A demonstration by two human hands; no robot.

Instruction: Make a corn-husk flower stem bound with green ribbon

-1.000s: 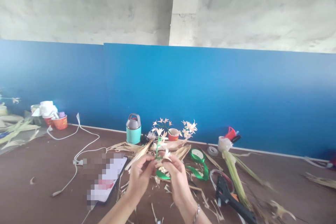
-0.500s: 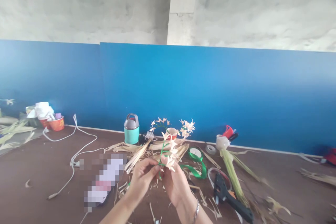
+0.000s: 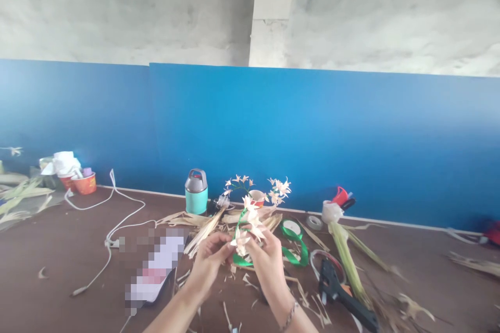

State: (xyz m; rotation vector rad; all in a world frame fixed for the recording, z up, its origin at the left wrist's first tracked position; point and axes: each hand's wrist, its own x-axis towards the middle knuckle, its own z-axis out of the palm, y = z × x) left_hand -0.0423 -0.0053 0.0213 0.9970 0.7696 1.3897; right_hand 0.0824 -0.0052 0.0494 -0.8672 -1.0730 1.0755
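Note:
Between my hands is a spray of cream artificial flowers (image 3: 252, 213) on a green-wrapped stem, tilted slightly with its blossoms toward me. My left hand (image 3: 211, 260) is closed, its fingertips pinching the stem at the lower left of the spray. My right hand (image 3: 269, 260) has curled fingers and thumb at the lower blossoms on the right; the blossoms partly hide its grip. Green ribbon (image 3: 242, 260) shows below the flowers between both hands. A ribbon spool (image 3: 291, 227) lies just beyond my right hand. More finished flower sprigs (image 3: 280, 187) stand behind, near a paper cup (image 3: 257, 197).
Dried husks (image 3: 205, 231) and scraps litter the brown table. A black glue gun (image 3: 344, 296) and tape roll (image 3: 313, 222) lie to the right. At left are a pixelated flat object (image 3: 156, 268), a white cable (image 3: 109, 239) and a teal flask (image 3: 196, 192). A blue partition (image 3: 273, 130) stands behind.
The flower spray has turned and tipped, its lower blossoms shifting down and left. My right hand has rotated, bringing its fingers up over the spray. Green ribbon now shows between the hands.

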